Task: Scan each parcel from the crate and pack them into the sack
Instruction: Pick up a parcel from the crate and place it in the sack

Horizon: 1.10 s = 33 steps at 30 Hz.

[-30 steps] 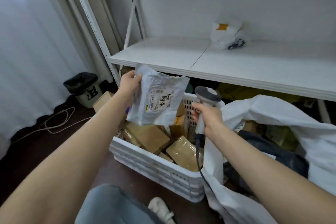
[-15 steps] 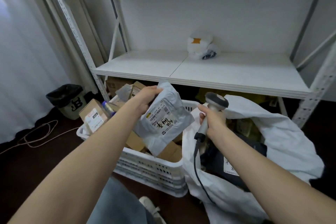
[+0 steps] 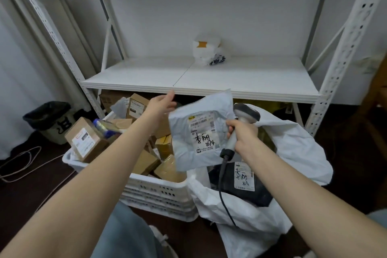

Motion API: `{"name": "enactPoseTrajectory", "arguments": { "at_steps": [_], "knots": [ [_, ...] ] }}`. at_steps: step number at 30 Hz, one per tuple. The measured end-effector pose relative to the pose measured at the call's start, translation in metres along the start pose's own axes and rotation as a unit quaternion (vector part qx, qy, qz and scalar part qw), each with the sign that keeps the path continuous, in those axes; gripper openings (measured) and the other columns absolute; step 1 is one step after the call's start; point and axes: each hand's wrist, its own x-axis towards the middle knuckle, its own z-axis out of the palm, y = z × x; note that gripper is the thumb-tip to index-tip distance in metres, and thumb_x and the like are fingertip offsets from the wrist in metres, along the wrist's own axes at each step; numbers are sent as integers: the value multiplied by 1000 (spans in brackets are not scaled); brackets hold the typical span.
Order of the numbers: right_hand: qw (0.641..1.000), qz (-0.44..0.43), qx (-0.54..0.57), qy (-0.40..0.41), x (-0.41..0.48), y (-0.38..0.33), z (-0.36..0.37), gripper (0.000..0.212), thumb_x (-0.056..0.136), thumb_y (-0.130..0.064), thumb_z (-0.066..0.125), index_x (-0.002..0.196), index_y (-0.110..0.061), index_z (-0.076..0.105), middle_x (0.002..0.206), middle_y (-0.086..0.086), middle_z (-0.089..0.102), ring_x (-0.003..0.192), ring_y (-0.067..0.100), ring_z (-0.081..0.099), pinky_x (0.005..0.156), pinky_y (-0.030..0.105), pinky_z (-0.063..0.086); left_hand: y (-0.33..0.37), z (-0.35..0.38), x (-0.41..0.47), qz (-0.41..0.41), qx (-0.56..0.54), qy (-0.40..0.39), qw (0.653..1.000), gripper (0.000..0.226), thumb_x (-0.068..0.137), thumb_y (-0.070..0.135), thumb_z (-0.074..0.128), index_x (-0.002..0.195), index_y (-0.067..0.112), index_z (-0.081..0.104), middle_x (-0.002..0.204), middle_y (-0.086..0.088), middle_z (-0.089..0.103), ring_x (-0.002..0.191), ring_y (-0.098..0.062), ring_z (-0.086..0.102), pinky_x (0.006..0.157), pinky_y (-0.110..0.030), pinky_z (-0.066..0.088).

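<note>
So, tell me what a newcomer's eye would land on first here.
The grey mailer mid-frame, handwritten label facing the camera, is between the left hand at its upper corner and the right hand gripping the scanner. Below, the crate full of brown boxes stands left of the open sack, which already holds a black parcel.

- Mailer (image 3: 182, 136), centre: thin grey plastic film, crinkled, faint sheen; its paper label (image 3: 204, 134) is matt.
- Crate (image 3: 159, 192), 7 o'clock of mailer: white moulded plastic, perforated, matt.
- Boxes (image 3: 144, 163) inside: brown cardboard, some under glossy tape.
- Sack (image 3: 293, 148), 4 o'clock: white plastic, creased, dull.
- Scanner (image 3: 245, 119): smooth hard plastic.
- Shelf (image 3: 240, 77), 12 o'clock: white, smooth, matt.
</note>
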Motion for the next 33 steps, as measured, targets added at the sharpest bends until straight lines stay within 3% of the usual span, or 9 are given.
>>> {"name": "enactPoseTrajectory", "arguments": {
  "at_steps": [2, 5, 8, 10, 13, 16, 21, 25, 33],
  "knots": [
    [999, -4, 9, 32, 7, -8, -10, 12, 78, 3, 70, 83, -4, 61, 57, 3, 56, 44, 10, 51, 46, 23, 45, -21, -6, -8, -61, -94, -73, 991, 78, 79, 65, 51, 135, 12, 47, 131, -14, 59, 121, -30, 55, 108, -51, 38],
    [999, 2, 27, 41, 14, -14, -23, 11, 77, 3, 69, 80, -4, 61, 46, 1, 56, 36, 8, 50, 43, 22, 43, -50, 15, -26, -33, -28, -144, 989, 61, 84, 51, 60, 133, 17, 51, 120, -4, 65, 107, -22, 64, 92, -39, 52],
    [998, 0, 41, 45, 17, -15, -34, 15, 78, 4, 68, 70, -6, 58, 39, 0, 53, 35, 8, 48, 43, 21, 42, -54, 51, -35, 5, -59, -68, 996, 21, 87, 17, 69, 106, 9, 67, 89, 0, 73, 78, -17, 69, 59, -21, 55],
    [998, -20, 31, 54, 14, -16, -41, 18, 77, 4, 67, 66, -5, 57, 43, 2, 53, 40, 12, 47, 45, 23, 42, -51, 68, -36, 1, -68, -35, 997, 2, 87, 10, 68, 86, 9, 69, 76, 2, 71, 67, -12, 65, 51, -17, 51],
    [993, -79, -1, 83, 2, -12, -55, 23, 80, 0, 64, 62, -8, 53, 51, 5, 51, 43, 15, 42, 48, 26, 37, -52, 84, -30, -32, -60, -25, 997, 6, 87, 12, 69, 83, 8, 67, 79, -1, 68, 66, -11, 63, 51, -17, 50],
    [990, -109, -26, 83, -14, -2, -70, 15, 82, -5, 67, 71, -8, 59, 54, 4, 56, 42, 13, 45, 48, 25, 39, -58, 97, -27, -64, -54, -18, 996, 8, 87, 13, 69, 81, 8, 66, 80, -2, 68, 71, -15, 64, 59, -24, 51],
    [990, -74, -121, -2, -45, 29, -78, 13, 84, -4, 65, 72, -5, 64, 52, 4, 57, 37, 9, 46, 43, 23, 40, -74, 111, -24, -104, -33, -23, 994, 11, 87, 15, 69, 79, 8, 67, 85, -6, 70, 79, -22, 65, 64, -29, 51],
    [987, -48, -153, -13, -62, 44, -80, 9, 83, -3, 65, 75, -3, 65, 53, 6, 57, 39, 11, 48, 43, 23, 41, -82, 114, -27, -113, -13, -24, 993, 15, 89, 15, 68, 75, 9, 66, 76, -3, 68, 66, -16, 63, 51, -21, 46],
    [987, -19, -159, -23, -70, 50, -81, 13, 83, -1, 60, 71, -5, 62, 53, 4, 54, 41, 11, 46, 43, 22, 42, -87, 115, -29, -114, -11, -28, 993, 14, 89, 14, 68, 75, 10, 66, 76, -2, 67, 66, -15, 63, 54, -24, 47]
  ]
}}
